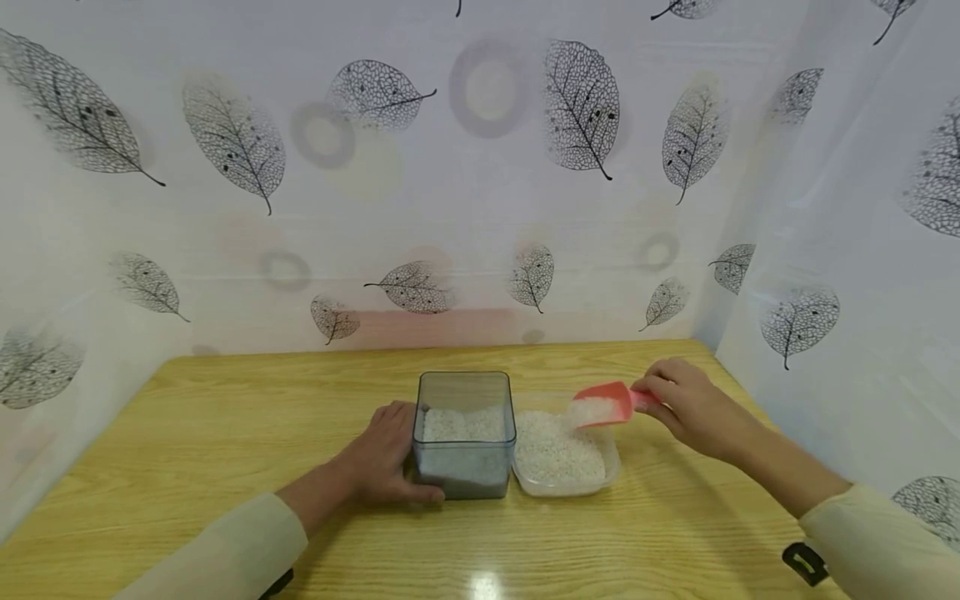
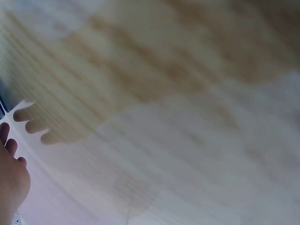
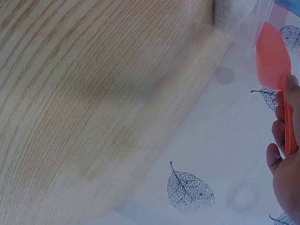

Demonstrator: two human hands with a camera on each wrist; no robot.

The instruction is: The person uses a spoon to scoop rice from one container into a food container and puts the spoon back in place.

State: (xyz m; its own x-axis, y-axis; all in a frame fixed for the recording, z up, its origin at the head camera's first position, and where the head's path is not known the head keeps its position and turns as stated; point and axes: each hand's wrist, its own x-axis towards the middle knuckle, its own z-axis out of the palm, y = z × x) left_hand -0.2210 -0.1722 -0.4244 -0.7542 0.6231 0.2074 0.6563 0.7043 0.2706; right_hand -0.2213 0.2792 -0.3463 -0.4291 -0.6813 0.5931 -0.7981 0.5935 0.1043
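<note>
A square clear grey container (image 1: 465, 471) stands on the table, partly filled with white rice. My left hand (image 1: 387, 457) rests against its left side, thumb along the lower front; the left wrist view shows only the edge of this hand (image 2: 14, 176), its fingers fairly straight. To the right, a shallow clear tub (image 1: 566, 487) holds more rice (image 1: 558, 450). Above that tub's back right part is a pink-red scoop (image 1: 618, 400) with rice in its bowl. My right hand (image 1: 690, 408) grips the scoop's handle, which shows between thumb and fingers in the right wrist view.
The wood-grain table (image 1: 247, 433) extends to both sides of the containers. White curtains with a leaf print (image 1: 480, 208) hang behind the table and along its sides. A small black object (image 1: 805, 563) shows beside the right sleeve.
</note>
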